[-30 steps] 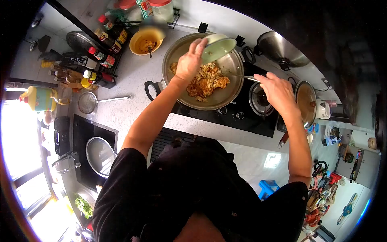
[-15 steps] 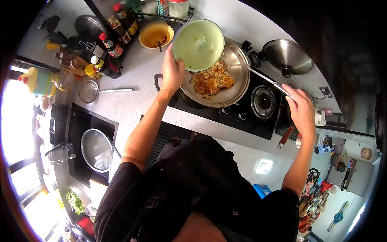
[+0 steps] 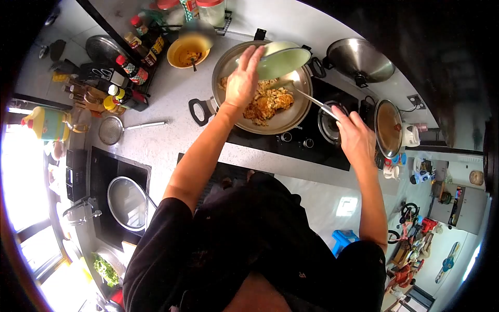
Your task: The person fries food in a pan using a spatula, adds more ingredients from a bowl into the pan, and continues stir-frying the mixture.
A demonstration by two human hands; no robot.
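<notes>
My left hand [image 3: 242, 83] grips a light green bowl [image 3: 283, 63] by its edge. The bowl is tipped steeply on its side over a wide steel pan [image 3: 223, 67] on the stove. Browned, chopped food [image 3: 269, 104] lies in the middle of the pan. In my right hand [image 3: 356, 132] is the long metal handle of a spatula [image 3: 321, 106], closed around its end. The spatula's head reaches into the pan just below the bowl's rim, partly blurred. My left hand and the bowl cover the pan's far part.
Left of the pan are a yellow bowl [image 3: 179, 58] with a spoon, sauce bottles [image 3: 132, 70] and a strainer [image 3: 110, 130]. A sink [image 3: 104, 161] holds a round metal basin. A large lid [image 3: 361, 60] and a glass lid [image 3: 389, 130] stand along the wall at right.
My left hand has moved right over the pan and tipped the bowl from facing up onto its side. My right hand has come inward, bringing the spatula's head under the bowl.
</notes>
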